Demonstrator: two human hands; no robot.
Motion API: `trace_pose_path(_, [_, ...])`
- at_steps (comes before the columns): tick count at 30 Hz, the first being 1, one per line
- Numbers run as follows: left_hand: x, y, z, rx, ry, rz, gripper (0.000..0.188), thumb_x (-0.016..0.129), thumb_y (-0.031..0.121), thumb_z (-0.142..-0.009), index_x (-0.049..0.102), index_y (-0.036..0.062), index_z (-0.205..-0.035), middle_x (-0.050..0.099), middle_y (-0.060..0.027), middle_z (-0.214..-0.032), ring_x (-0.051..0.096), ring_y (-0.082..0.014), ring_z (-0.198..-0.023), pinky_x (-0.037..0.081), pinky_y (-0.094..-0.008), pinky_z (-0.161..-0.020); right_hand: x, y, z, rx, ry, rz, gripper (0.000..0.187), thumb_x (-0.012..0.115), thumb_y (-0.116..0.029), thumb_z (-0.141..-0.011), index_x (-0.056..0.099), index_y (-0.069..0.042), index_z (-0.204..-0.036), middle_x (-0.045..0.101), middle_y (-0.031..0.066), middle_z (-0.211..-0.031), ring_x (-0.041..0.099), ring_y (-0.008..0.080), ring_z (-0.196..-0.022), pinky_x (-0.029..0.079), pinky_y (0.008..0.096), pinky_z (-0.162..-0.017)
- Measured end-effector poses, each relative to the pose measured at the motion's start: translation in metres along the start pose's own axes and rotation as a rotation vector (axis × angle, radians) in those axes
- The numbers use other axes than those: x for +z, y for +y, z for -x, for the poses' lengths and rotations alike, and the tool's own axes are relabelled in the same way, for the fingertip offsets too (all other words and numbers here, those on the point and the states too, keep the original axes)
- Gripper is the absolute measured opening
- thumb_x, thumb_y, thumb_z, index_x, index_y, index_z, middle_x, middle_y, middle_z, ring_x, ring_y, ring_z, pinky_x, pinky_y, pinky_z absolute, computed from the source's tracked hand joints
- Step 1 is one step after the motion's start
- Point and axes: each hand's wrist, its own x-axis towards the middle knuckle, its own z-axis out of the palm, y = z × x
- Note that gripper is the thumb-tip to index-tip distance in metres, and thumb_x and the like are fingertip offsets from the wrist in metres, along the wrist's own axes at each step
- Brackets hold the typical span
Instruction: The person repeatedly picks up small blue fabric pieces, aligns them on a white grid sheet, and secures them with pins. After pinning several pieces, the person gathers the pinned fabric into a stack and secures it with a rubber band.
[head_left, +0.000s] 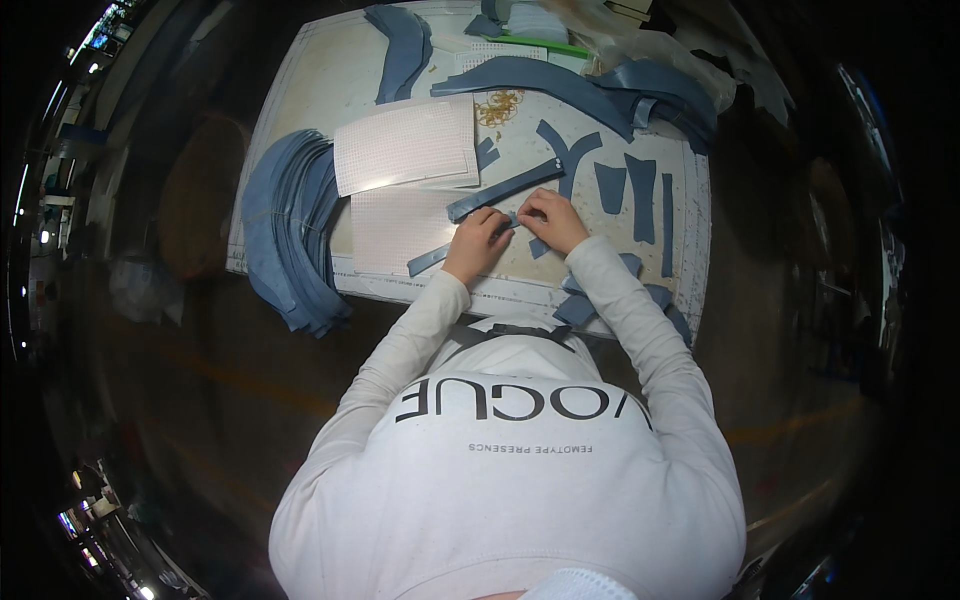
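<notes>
A narrow blue fabric strip [429,260] runs slantwise under my left hand [480,243], its lower left end lying on a printed sheet. My left hand's fingers are bent and pressed down on this strip. My right hand [553,220] is closed in a pinch at the strip's upper right end, and the fingertips hide most of what is between them. Just beyond both hands lies a stack of longer blue strips [506,190], with a small light spot at its right end.
White dotted sheets [405,145] lie left of my hands, beside a thick tied bundle of curved blue pieces [290,230]. Cut blue pieces [640,200] lie to the right. Yellow rubber bands [497,106] and a green strip [540,45] are farther back.
</notes>
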Motion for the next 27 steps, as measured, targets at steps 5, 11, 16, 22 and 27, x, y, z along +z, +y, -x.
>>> trace_pose_path(5, [0.005,-0.006,0.003,0.002,0.051,0.005,0.017,0.075,0.009,-0.076,0.066,0.0028,-0.089,0.064,-0.0078,-0.088,0.063,-0.0212,-0.065,0.051,-0.0298,-0.058,0.005,-0.005,0.0,-0.092,0.029,0.17,0.009,0.07,-0.013,-0.077,0.067,-0.006,-0.082,0.06,0.0062,-0.088,0.058,0.0258,-0.089,0.049,0.036,-0.077])
trace_pose_path(11, [0.004,-0.005,0.002,0.033,0.069,-0.005,0.017,0.074,0.009,-0.076,0.066,0.0027,-0.091,0.064,-0.0085,-0.088,0.063,-0.0222,-0.065,0.051,-0.0306,-0.059,0.008,-0.011,-0.004,-0.102,0.057,0.271,0.007,0.071,-0.012,-0.076,0.067,-0.007,-0.079,0.059,0.005,-0.086,0.058,0.0261,-0.089,0.049,0.0368,-0.077])
trace_pose_path(16, [0.003,-0.004,0.005,-0.047,0.058,-0.031,0.016,0.07,0.007,-0.078,0.066,0.004,-0.093,0.064,-0.0094,-0.087,0.063,-0.0224,-0.066,0.051,-0.0311,-0.059,0.008,-0.006,-0.003,-0.031,0.129,0.132,0.007,0.072,-0.012,-0.074,0.068,-0.007,-0.078,0.059,0.0051,-0.086,0.058,0.0254,-0.089,0.05,0.0363,-0.076])
trace_pose_path(22, [0.005,-0.005,0.005,-0.021,0.061,-0.01,0.015,0.071,0.008,-0.078,0.066,0.0047,-0.092,0.062,-0.0088,-0.082,0.062,-0.022,-0.065,0.051,-0.0309,-0.058,0.012,-0.003,-0.001,-0.083,0.085,0.173,0.009,0.072,-0.01,-0.073,0.07,-0.007,-0.081,0.061,0.005,-0.087,0.058,0.0254,-0.09,0.05,0.036,-0.076])
trace_pose_path(27, [0.004,-0.005,0.005,-0.047,0.068,0.002,0.015,0.072,0.008,-0.078,0.065,0.0047,-0.091,0.063,-0.0089,-0.082,0.063,-0.022,-0.065,0.051,-0.0312,-0.058,0.013,-0.003,-0.004,-0.101,0.167,0.245,0.01,0.07,-0.007,-0.074,0.071,-0.007,-0.084,0.062,0.0047,-0.084,0.058,0.0243,-0.089,0.05,0.0352,-0.076])
